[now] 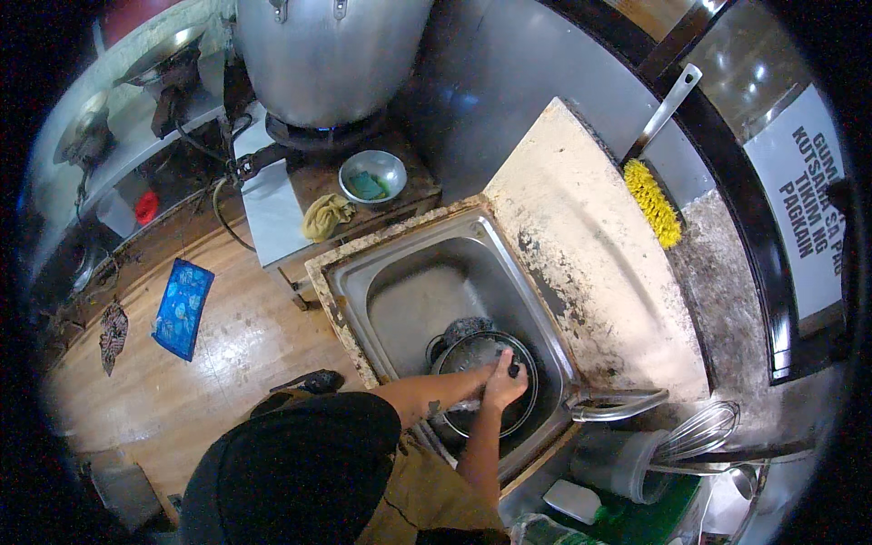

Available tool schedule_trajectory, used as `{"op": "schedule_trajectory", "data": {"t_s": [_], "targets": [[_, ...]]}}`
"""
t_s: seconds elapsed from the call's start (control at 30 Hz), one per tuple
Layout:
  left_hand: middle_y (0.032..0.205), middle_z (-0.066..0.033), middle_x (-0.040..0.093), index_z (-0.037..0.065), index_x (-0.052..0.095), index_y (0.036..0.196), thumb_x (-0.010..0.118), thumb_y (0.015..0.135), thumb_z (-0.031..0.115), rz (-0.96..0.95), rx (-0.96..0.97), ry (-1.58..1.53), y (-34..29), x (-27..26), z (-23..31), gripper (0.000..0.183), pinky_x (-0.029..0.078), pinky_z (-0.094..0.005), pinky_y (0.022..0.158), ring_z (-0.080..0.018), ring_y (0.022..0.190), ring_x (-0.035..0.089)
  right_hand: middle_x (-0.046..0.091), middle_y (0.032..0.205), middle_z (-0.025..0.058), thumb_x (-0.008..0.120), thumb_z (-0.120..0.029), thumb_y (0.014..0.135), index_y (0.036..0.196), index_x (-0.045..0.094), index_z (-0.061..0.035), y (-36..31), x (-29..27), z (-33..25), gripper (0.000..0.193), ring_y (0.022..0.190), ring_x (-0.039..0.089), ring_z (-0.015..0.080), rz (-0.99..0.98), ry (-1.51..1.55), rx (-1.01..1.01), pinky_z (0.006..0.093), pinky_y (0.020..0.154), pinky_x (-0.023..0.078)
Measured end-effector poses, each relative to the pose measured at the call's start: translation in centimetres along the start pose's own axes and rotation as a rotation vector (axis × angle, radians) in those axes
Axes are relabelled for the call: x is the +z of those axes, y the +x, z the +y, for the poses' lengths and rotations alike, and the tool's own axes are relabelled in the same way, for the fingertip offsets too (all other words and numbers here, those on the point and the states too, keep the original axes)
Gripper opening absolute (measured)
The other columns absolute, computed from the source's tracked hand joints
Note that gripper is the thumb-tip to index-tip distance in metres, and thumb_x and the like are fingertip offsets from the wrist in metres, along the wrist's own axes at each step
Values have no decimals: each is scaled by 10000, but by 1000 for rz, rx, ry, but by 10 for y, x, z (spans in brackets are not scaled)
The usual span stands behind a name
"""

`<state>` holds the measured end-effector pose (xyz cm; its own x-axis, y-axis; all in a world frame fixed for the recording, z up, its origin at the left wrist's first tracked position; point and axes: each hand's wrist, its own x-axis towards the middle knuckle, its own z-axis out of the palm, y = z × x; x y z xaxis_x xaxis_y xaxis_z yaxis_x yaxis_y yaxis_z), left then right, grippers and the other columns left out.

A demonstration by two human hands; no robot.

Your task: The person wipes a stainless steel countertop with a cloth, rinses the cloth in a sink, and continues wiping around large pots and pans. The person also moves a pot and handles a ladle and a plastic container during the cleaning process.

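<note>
Inside the metal sink (pixel 400 304), I hold what looks like a round pot lid (pixel 520 420) with a bright metal rim. My right hand (pixel 505 385) is closed round it, and a small black knob or handle end pokes out between the fingers. My left hand (pixel 470 385) reaches across the lid and meets the right one; its fingers are mostly hidden. Whitish foam or a wet scrubber shows beneath it, too unclear to name. Against the lid's far left side lies a dark, wet piece of cookware (pixel 438 347), partly covered.
A large pot (pixel 331 64) stands over a blue burner flame. Beside it are a metal bowl (pixel 392 167) with a green pad and a yellowish cloth (pixel 327 218). The faucet (pixel 622 405) juts over the sink's right edge. A whisk (pixel 704 431) leans from a clear container (pixel 618 463).
</note>
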<state>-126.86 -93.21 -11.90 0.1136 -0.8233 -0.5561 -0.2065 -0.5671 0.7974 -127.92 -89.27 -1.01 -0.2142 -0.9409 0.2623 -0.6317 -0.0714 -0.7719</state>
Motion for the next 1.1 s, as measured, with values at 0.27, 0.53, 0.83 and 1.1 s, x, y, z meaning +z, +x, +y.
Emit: {"op": "schedule_trajectory", "data": {"t_s": [0.27,0.53,0.83,1.1], "targets": [[1355,-302,397,14,284,1456,641,805,377,-506,119,-58,-73,-76,34,826,402,-458,989,-364,1214,467,544,1281,209,642,-213,867,1261,507,47,34,-28,39,491,1130,540,300,-254,496,346,370,989,393],[909,-187,677,-46,670,956,748,690,206,-452,476,368,-94,-83,54,375,524,-434,694,-294,851,672,661,963,113,551,-140,969,1124,583,27,10,-51,-29,230,875,612,189,-483,685,30,327,862,471],[1096,-251,644,-21,547,1204,678,716,356,-228,550,683,-140,-91,73,630,513,-444,821,-374,996,640,423,586,16,482,-393,991,777,507,-58,19,-41,-12,398,512,413,140,-159,823,497,344,548,447],[991,-298,645,-120,556,1074,704,653,339,-172,339,185,-149,-164,105,640,511,-432,833,-376,960,652,587,888,90,473,-410,941,989,527,-74,34,-44,-41,344,892,581,287,-508,1244,668,517,837,446]]}}
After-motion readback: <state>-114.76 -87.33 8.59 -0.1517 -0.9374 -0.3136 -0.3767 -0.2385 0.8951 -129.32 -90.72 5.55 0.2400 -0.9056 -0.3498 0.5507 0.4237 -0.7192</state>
